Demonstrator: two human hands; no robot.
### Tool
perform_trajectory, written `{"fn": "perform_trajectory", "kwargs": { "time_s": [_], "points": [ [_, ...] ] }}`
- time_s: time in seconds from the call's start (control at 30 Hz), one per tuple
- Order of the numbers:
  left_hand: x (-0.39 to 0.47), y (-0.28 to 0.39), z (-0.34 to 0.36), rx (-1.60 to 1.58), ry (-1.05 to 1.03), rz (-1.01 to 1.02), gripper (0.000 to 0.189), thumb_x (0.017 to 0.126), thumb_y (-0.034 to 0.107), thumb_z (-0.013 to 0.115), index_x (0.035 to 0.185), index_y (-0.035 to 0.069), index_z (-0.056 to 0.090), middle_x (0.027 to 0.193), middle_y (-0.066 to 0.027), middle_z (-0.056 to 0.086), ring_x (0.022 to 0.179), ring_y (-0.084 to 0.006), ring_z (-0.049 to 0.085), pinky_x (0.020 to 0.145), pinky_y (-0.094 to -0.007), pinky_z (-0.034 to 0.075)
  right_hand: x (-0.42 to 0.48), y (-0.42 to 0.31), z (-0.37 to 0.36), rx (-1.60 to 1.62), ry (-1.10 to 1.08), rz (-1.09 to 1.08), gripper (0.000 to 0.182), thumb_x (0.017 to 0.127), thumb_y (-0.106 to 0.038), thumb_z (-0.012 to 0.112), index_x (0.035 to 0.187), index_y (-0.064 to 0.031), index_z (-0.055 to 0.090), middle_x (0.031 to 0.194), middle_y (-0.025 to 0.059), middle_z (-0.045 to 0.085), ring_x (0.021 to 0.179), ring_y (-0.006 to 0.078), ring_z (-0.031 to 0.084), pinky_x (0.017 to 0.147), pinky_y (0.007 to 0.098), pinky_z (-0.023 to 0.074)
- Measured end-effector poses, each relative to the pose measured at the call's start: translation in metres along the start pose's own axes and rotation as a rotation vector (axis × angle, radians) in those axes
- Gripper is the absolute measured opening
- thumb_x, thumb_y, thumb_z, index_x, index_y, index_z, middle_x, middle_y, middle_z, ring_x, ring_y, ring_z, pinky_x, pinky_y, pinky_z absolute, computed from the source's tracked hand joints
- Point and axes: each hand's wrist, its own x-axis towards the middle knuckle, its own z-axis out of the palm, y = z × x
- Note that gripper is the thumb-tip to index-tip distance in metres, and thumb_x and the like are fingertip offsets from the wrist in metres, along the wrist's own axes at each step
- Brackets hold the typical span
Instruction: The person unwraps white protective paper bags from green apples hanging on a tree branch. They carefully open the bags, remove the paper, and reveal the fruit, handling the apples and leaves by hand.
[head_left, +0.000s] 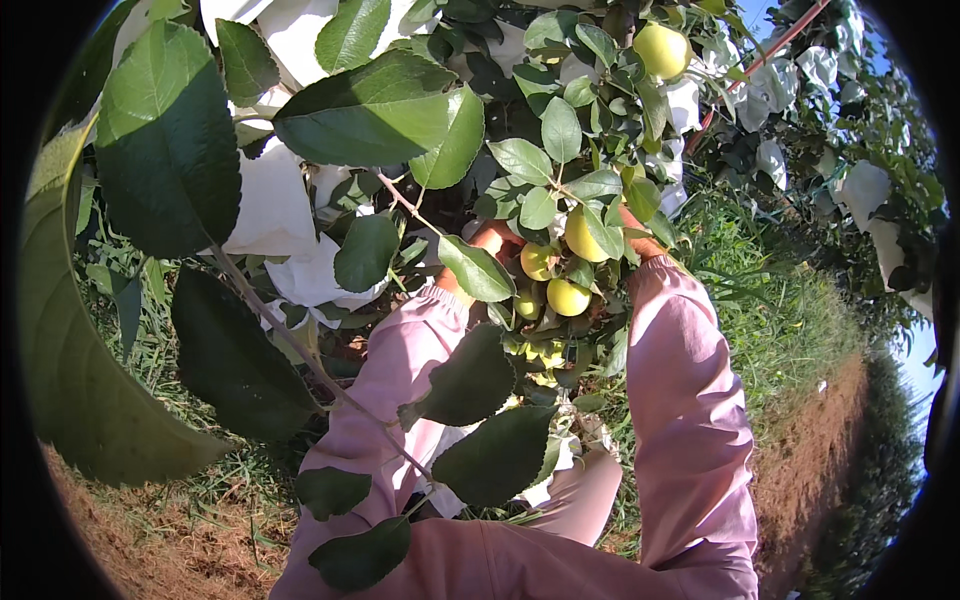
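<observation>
Both hands reach into the foliage of an apple tree, around a cluster of yellow-green apples. My left hand (491, 238) is just left of the cluster, its fingers largely covered by leaves and shade. On the other side, leaves hide most of my right hand (639, 234), which is close to the upper apple (585, 235). Below that hang a smaller apple (537, 262), a round lower apple (568, 298) and a partly shaded apple (527, 304). What either hand grips cannot be made out. Pink sleeves with gathered cuffs cover both arms.
A leafy branch (285, 334) crosses close before the camera, over my left sleeve. White fruit bags (274, 199) hang at left, and more bags (862, 191) at right. Another apple (663, 50) hangs higher. A reddish pole or cord (780, 46) slants at upper right, above grass (787, 300).
</observation>
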Motion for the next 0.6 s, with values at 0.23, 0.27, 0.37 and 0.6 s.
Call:
{"fn": "perform_trajectory", "kwargs": {
  "time_s": [0.23,0.27,0.37,0.6],
  "points": [
    [0.001,0.018,-0.012,-0.131,0.042,-0.134,0.027,0.082,0.001,0.059,0.108,0.004,0.053,0.100,-0.0062,0.061,0.086,-0.0185,0.060,0.078,-0.0302,0.048,0.013,0.015,0.021,0.038,0.038,-0.051,0.022,0.079,-0.010,0.058,0.098,0.0011,0.062,0.086,0.0066,0.063,0.071,0.0119,0.057,0.061,0.0234,0.0446],
    [-0.011,0.015,0.010,-0.214,0.015,-0.201,0.026,0.082,0.001,0.059,0.108,0.004,0.053,0.100,-0.0061,0.061,0.086,-0.0185,0.060,0.078,-0.0301,0.048,-0.003,0.027,0.002,0.014,0.086,-0.026,0.021,0.079,-0.009,0.058,0.097,0.0011,0.062,0.085,0.0067,0.063,0.070,0.0119,0.057,0.060,0.0233,0.0445],
    [-0.017,0.024,0.018,-0.402,0.040,-0.346,0.026,0.083,0.001,0.058,0.108,0.004,0.053,0.100,-0.0060,0.061,0.086,-0.0184,0.059,0.078,-0.0300,0.048,-0.008,0.026,-0.008,-0.011,0.123,-0.061,0.020,0.078,-0.008,0.058,0.095,0.0012,0.063,0.083,0.0067,0.063,0.068,0.0117,0.057,0.058,0.0230,0.0442],
    [-0.010,0.037,0.003,-0.852,0.188,-0.582,0.025,0.084,0.002,0.058,0.108,0.004,0.053,0.100,-0.0055,0.060,0.087,-0.0180,0.059,0.079,-0.0296,0.048,0.010,0.035,-0.014,-0.414,0.294,-0.512,0.017,0.075,-0.004,0.060,0.090,0.0013,0.065,0.078,0.0068,0.064,0.062,0.0113,0.056,0.053,0.0223,0.0436]
  ]
}}
